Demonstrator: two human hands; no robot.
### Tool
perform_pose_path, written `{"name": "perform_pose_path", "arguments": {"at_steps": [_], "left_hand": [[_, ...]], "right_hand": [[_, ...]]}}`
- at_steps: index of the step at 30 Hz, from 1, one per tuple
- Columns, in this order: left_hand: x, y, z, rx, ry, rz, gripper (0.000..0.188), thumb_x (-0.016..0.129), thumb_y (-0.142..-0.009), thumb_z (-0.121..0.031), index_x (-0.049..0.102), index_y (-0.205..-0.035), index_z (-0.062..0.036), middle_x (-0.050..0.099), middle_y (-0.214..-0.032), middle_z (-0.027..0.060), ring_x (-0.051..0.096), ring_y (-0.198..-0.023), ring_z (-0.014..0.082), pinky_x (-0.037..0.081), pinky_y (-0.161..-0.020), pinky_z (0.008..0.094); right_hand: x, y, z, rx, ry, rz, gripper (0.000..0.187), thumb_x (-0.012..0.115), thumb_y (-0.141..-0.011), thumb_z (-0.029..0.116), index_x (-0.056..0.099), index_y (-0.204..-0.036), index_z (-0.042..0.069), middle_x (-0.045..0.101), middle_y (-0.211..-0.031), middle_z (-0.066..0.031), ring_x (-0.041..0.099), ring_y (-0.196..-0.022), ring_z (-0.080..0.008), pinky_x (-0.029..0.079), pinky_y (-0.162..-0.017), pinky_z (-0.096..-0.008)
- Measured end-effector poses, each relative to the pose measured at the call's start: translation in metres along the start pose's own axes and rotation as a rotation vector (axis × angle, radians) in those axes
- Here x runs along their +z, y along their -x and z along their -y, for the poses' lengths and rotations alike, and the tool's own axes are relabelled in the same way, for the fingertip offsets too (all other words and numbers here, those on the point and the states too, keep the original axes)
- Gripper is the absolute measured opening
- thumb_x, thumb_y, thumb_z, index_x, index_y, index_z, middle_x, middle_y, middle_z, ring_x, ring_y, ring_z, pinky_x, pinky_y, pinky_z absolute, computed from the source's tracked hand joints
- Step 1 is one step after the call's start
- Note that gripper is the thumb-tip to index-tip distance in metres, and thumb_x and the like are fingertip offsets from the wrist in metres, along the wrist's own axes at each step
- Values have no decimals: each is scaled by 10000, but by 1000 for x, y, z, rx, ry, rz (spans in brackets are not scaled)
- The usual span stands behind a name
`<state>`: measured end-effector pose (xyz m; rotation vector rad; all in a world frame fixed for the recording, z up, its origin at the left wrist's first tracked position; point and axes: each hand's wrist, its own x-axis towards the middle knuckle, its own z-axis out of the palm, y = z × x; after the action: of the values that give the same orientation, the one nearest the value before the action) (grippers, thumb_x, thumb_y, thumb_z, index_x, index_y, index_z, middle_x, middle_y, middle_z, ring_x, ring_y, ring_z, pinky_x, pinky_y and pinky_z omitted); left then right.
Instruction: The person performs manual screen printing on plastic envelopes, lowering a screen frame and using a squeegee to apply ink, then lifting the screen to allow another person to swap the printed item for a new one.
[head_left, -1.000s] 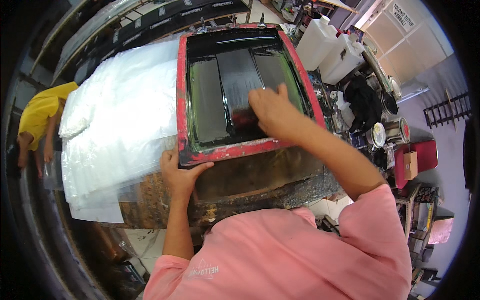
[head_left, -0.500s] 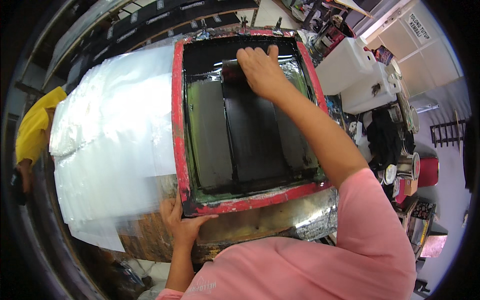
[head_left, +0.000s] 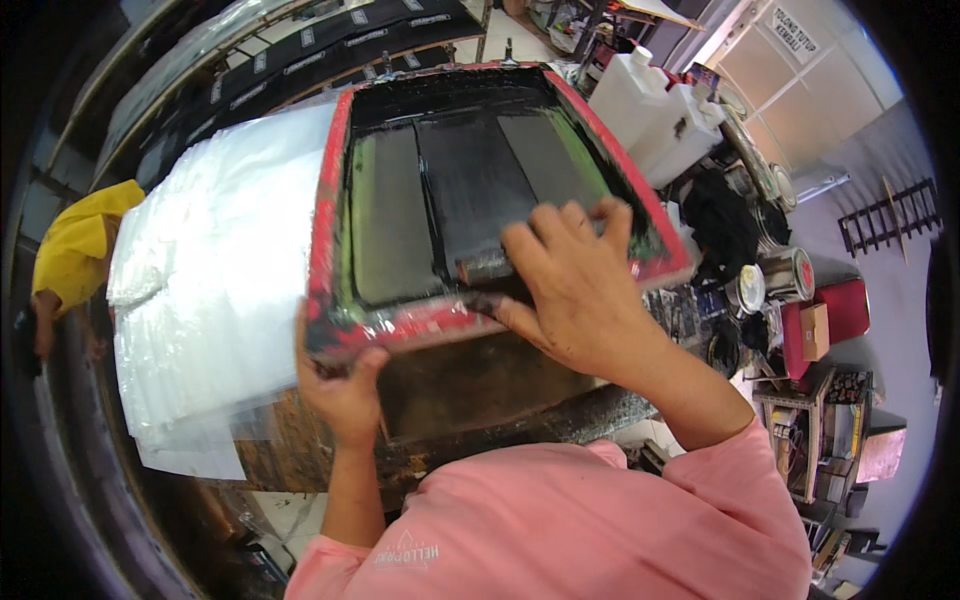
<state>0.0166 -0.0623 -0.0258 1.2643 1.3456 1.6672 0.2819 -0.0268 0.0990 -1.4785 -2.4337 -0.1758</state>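
Note:
A red-painted screen printing frame [head_left: 322, 215] lies in front of me, its mesh smeared with black ink and edged in green. My left hand [head_left: 341, 396] grips the frame's near left corner, thumb on the near side and fingers along the left side. This near side stands raised above the table. Near the same side, my right hand [head_left: 585, 285] is closed around a squeegee [head_left: 484, 266], whose dark, ink-stained end shows left of the fingers. The right thumb reaches down to the red near rim. Under the hand, most of the squeegee is hidden.
Clear plastic sheets [head_left: 215, 270] lie stacked left of the frame on the stained table [head_left: 290, 440]. White jugs [head_left: 630, 95], cans [head_left: 787, 272] and a black cloth [head_left: 722, 225] crowd the right side. At far left is a person in a yellow sleeve [head_left: 80, 250].
My right hand has drawn the squeegee from the far end of the mesh to the near end. The frame's near side has risen, with my left hand now gripping its corner.

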Motion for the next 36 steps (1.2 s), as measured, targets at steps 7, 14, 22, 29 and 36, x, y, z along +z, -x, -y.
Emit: {"name": "perform_pose_path", "arguments": {"at_steps": [7,14,22,29,36], "left_hand": [[-5,-71,34,215,-823,223,1111,826,-887,-570,276,-1672,-7,450,-1551,253,390,-1485,410,204,-1266,595],[9,-58,35,118,-1107,349,1082,772,-847,-685,428,-1591,21,416,-1661,220,270,-1609,365,-61,-1259,699],[-91,-100,58,124,-969,-219,548,804,-961,-296,672,-1397,7,684,-1428,164,513,-1481,329,-1,-1310,595],[-317,-113,86,61,-1423,-432,625,731,-1002,-390,581,-1522,-78,588,-1547,161,458,-1518,331,54,-1301,616],[-175,-73,57,319,-1348,302,824,688,-937,-649,544,-1551,-120,485,-1624,191,318,-1585,382,51,-1292,679]], "right_hand": [[-63,-98,-32,-132,189,-491,332,637,-978,366,660,-1046,42,672,-949,-162,652,-906,-342,399,-909,-510],[-77,-156,-51,-153,111,-535,564,499,-1050,572,633,-789,90,519,-573,-46,539,-529,-176,463,-570,-390],[-81,-147,-46,-58,3,-575,427,542,-1039,462,655,-928,65,608,-732,-93,599,-659,-255,465,-687,-417],[-68,-144,-70,-231,34,-547,353,566,-1053,313,684,-1145,-6,723,-963,-176,672,-827,-381,485,-814,-448],[-65,-112,-51,-70,216,-417,443,573,-1019,380,676,-1247,15,713,-1185,-239,643,-1115,-429,394,-1021,-465]]}}
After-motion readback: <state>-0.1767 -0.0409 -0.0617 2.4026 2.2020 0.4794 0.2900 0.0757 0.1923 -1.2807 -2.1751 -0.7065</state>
